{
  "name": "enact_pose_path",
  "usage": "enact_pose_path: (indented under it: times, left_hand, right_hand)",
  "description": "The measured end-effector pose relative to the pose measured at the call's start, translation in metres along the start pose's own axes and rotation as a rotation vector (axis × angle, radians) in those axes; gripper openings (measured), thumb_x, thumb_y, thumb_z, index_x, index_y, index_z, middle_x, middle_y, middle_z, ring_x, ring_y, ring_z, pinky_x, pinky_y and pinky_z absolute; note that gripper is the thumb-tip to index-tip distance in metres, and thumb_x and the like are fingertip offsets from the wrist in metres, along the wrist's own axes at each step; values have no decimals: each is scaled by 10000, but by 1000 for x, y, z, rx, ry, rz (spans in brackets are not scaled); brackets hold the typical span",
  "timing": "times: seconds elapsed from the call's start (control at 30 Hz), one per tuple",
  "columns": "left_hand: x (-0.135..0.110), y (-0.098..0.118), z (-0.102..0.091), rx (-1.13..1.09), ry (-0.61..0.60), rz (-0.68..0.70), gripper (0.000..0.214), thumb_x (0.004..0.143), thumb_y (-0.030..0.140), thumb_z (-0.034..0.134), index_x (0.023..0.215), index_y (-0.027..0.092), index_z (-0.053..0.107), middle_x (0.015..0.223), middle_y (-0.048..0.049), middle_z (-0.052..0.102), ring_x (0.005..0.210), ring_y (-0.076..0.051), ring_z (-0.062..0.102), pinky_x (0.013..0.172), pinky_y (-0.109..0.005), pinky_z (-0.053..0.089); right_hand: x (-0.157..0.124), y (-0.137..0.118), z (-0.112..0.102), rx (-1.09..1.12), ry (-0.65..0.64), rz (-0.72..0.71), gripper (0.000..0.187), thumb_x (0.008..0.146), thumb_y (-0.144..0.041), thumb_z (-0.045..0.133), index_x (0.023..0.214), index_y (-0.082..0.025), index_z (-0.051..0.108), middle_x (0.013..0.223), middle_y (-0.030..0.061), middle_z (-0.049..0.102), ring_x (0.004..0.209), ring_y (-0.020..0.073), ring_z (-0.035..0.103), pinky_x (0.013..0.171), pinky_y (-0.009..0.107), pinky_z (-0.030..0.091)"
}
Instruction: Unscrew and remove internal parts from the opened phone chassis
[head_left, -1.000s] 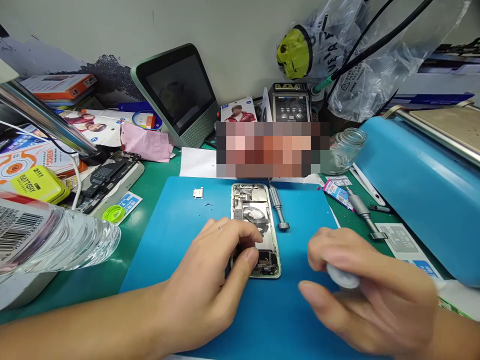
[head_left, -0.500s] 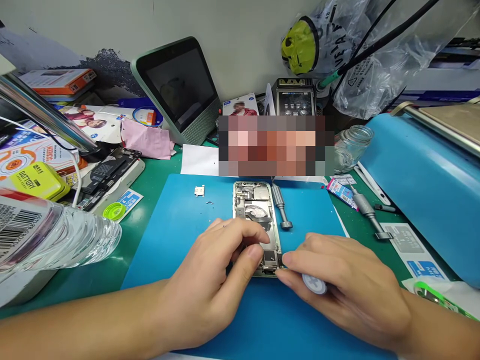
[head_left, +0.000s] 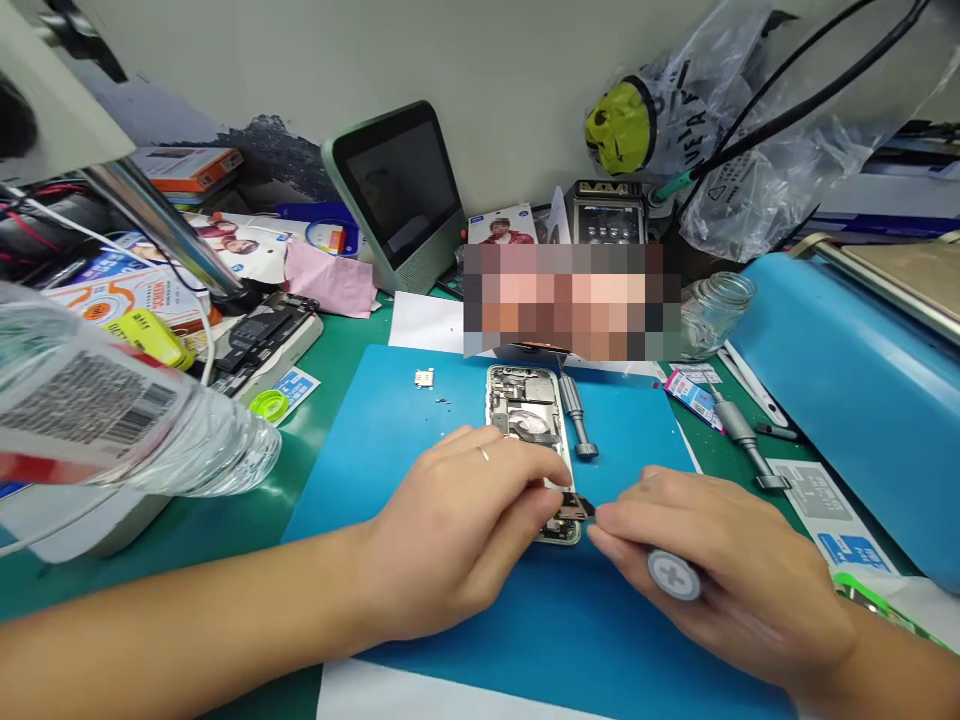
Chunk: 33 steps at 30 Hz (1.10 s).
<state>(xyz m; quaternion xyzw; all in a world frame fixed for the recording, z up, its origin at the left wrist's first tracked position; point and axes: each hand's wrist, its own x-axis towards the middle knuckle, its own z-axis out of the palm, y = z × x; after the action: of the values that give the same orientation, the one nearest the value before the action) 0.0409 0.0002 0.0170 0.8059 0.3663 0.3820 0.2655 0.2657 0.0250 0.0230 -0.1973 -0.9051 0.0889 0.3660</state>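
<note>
An opened phone (head_left: 529,415) with its inner boards bare lies on a blue work mat (head_left: 390,440). My left hand (head_left: 457,525) rests over the phone's near half, fingers curled and pressing on it. My right hand (head_left: 712,570) is closed round a small screwdriver (head_left: 673,575) with a round grey cross-marked cap. Its tip sits at the phone's near right corner, next to my left fingertips. A second screwdriver (head_left: 577,415) lies on the mat just right of the phone. A small metal part (head_left: 424,378) and tiny screws lie on the mat to the far left.
A clear plastic bottle (head_left: 112,420) lies at the left. Behind it are another opened phone (head_left: 262,335), a green cap (head_left: 268,404) and boxes. A smart display (head_left: 397,195), a glass jar (head_left: 709,310), a third screwdriver (head_left: 739,435) and a blue machine (head_left: 855,370) stand around.
My right hand came in from the right with the screwdriver and set its tip at the phone's near right corner. The view shifted, so everything sits further right.
</note>
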Motion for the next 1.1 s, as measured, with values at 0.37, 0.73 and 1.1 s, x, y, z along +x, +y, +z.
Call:
enact_pose_path:
  times: [0.37, 0.73, 1.1]
  left_hand:
    - [-47, -19, -58, 617, -19, 251, 133, 1002, 69, 507, 1075, 130, 599, 837, -31, 705, 727, -171, 516, 672, -302, 418]
    - [-32, -41, -53, 664, -71, 223, 126, 1007, 123, 535, 1075, 124, 642, 946, -64, 721, 781, -193, 543, 711, -340, 455]
    - [-41, -44, -58, 444, -133, -23, 223, 1027, 217, 531, 1222, 213, 641, 1148, -57, 640, 973, -197, 543, 844, -351, 459]
  right_hand:
    - [-19, 0, 5, 395, 152, 245, 483, 912, -73, 459, 1343, -261, 568, 902, 62, 627, 723, 198, 584, 599, 363, 487]
    - [-11, 0, 8, 385, 298, 314, 381, 948, -120, 515, 1260, -312, 618, 813, 31, 620, 700, 191, 580, 580, 355, 453]
    - [-12, 2, 8, 465, 340, 373, 385, 945, -171, 545, 1310, -290, 575, 913, 31, 634, 791, 177, 575, 670, 328, 492]
